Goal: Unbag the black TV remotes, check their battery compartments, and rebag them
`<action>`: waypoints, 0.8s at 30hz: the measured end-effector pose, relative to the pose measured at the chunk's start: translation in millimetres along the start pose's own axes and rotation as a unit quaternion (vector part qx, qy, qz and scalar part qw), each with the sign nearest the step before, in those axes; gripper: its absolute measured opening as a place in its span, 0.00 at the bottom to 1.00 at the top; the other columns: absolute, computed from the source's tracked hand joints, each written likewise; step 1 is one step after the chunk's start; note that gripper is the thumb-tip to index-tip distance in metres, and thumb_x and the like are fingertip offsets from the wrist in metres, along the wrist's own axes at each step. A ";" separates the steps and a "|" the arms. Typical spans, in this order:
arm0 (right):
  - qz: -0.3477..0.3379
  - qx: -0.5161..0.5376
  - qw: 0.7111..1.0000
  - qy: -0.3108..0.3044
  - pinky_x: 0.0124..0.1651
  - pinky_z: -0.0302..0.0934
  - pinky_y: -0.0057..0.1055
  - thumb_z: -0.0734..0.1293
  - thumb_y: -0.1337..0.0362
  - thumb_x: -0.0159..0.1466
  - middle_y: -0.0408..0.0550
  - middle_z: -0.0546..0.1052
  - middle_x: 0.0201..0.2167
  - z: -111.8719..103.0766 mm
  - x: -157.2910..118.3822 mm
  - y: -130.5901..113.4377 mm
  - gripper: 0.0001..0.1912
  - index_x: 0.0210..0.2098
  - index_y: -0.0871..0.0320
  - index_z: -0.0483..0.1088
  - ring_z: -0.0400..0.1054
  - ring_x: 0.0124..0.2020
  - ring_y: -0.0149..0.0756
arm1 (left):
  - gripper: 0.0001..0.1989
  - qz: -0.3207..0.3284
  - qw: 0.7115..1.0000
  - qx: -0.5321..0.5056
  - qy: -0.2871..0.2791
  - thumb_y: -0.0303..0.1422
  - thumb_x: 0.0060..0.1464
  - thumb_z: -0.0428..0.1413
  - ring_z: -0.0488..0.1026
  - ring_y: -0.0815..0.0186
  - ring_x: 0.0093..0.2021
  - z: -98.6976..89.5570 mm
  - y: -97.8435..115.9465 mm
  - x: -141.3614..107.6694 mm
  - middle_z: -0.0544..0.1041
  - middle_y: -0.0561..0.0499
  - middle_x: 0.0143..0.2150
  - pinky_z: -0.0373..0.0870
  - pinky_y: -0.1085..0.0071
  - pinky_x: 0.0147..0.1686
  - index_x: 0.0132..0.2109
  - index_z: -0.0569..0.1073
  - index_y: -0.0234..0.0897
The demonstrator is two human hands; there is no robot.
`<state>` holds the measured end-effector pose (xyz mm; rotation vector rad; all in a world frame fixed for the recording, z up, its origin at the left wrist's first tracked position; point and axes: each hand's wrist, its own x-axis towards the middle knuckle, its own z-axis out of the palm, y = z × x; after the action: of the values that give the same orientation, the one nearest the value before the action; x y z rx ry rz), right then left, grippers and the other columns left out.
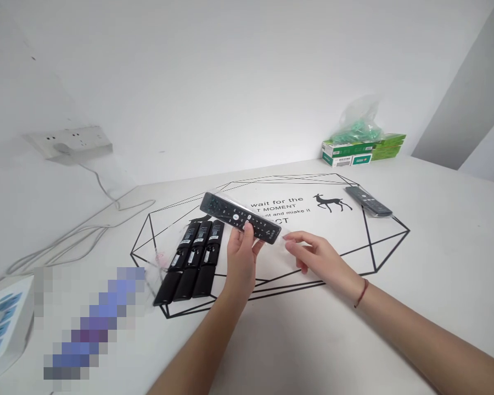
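Observation:
My left hand (242, 253) holds a black remote control (230, 215) with its button side up, thumb pressed on the front. A clear plastic sleeve (283, 235) covers the remote and sticks out past its right end. There, the thumb and forefinger of my right hand (308, 249) pinch the loose edge of the sleeve. To the left of my left hand lie several black pieces with white labels (193, 258), in three side-by-side rows that look like remotes with their backs up. Another remote control (368, 201), also in clear plastic, rests at the right on the table.
Green and white boxes (348, 153) are stacked by the wall, a clear plastic bag (358, 123) on top. A wall socket (72, 141) feeds a white cable (102, 186) along the left edge. A white box (8, 323) and a blurred-out bluish item (94, 323) are at near left.

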<state>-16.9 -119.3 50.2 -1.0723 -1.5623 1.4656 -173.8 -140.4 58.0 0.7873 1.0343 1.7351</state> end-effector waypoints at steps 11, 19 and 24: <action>0.083 0.152 0.984 -0.027 0.26 0.57 0.26 0.72 0.60 0.49 0.37 0.67 0.20 1.5 4.1 7.3 0.12 0.27 0.57 0.66 0.62 0.22 0.27 | 0.18 0.004 1.000 0.020 0.023 0.41 0.53 0.57 0.70 0.60 0.53 -3.1 -0.1 5.1 0.73 0.47 0.52 0.70 0.65 0.48 0.49 0.72 0.41; 0.080 0.126 0.988 -0.035 0.32 0.62 0.29 0.72 0.55 0.52 0.42 0.70 0.25 3.5 2.0 4.2 0.14 0.31 0.58 0.72 0.66 0.29 0.30 | 0.17 -0.023 0.999 0.017 0.019 0.41 0.54 0.57 0.70 0.62 0.52 -2.7 -5.6 3.2 0.73 0.49 0.53 0.70 0.66 0.48 0.50 0.72 0.44; 0.091 0.153 0.984 -0.009 0.33 0.63 0.28 0.72 0.54 0.52 0.42 0.70 0.25 6.1 2.8 7.9 0.14 0.29 0.58 0.70 0.66 0.29 0.30 | 0.17 -0.023 1.000 0.007 0.019 0.40 0.54 0.57 0.70 0.62 0.53 0.3 -3.9 1.1 0.73 0.49 0.54 0.70 0.65 0.49 0.50 0.72 0.44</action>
<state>-22.8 -119.1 41.7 -1.0399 -1.2231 1.7763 -172.5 -138.5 54.7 0.7365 1.0840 1.7109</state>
